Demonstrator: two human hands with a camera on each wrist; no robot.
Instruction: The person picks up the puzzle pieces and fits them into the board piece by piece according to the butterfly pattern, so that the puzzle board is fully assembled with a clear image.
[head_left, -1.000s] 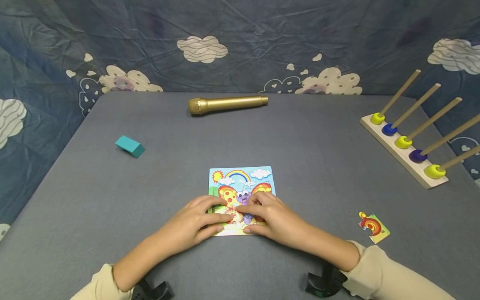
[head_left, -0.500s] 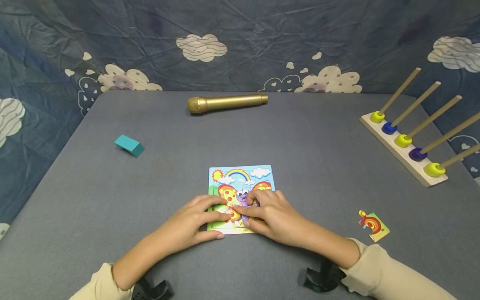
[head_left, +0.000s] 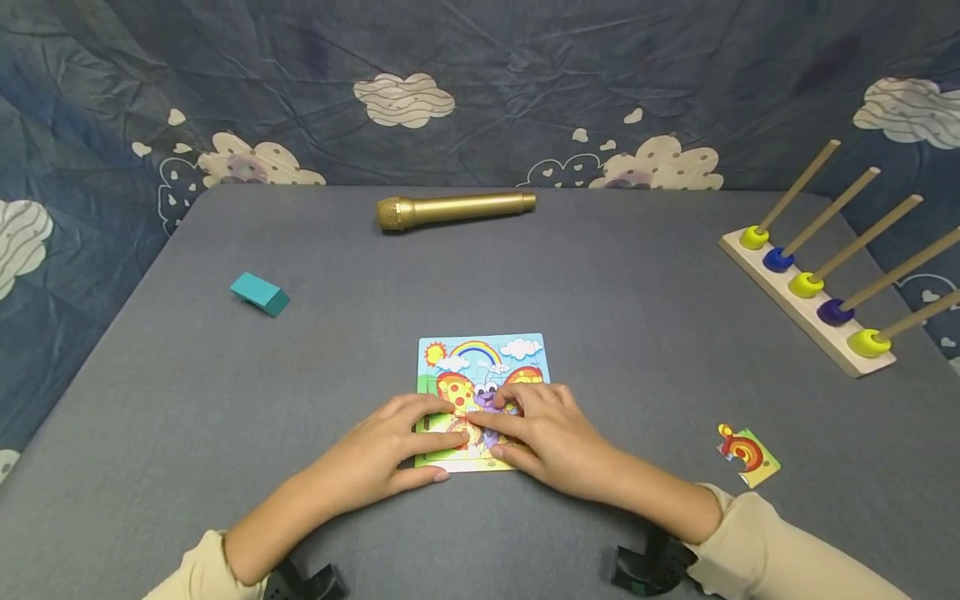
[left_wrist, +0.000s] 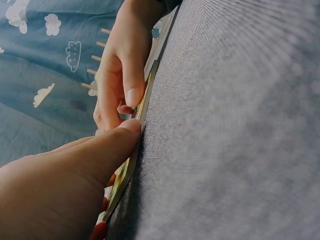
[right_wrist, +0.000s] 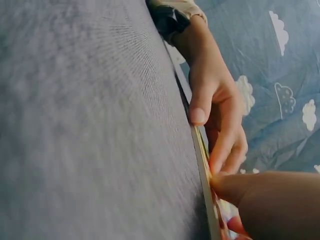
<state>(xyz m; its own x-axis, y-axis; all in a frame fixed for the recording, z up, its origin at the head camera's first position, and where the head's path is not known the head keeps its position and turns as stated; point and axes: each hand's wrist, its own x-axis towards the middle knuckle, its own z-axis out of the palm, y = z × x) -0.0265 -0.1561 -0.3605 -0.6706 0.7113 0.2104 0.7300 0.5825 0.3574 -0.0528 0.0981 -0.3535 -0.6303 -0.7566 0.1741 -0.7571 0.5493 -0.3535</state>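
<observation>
A butterfly jigsaw puzzle [head_left: 517, 348] in a flat board lies before me, with a sun, rainbow and clouds along its top. My left hand [head_left: 382, 446] rests its fingertips on the puzzle's lower left part, its thumb by the front edge. My right hand [head_left: 558, 437] presses an extended index finger near the middle, close to the left fingertips, with its thumb on the lower part. Both hands cover much of the butterfly. In the right wrist view, the board's thin edge [right_wrist: 202, 162] shows under the fingers. A loose jigsaw piece [head_left: 752, 457] lies to the right.
Along the right side stands a wooden peg stand [head_left: 810, 304] with yellow and blue rings and tall, leaning pegs. A gold microphone [head_left: 457, 209] lies at the back of the grey table [head_left: 337, 333]. A teal block [head_left: 259, 292] sits at the left.
My left thumb has slid off the puzzle's face toward its front edge. The right thumb has shifted slightly, and the right index finger has moved a little left. The loose piece stays put.
</observation>
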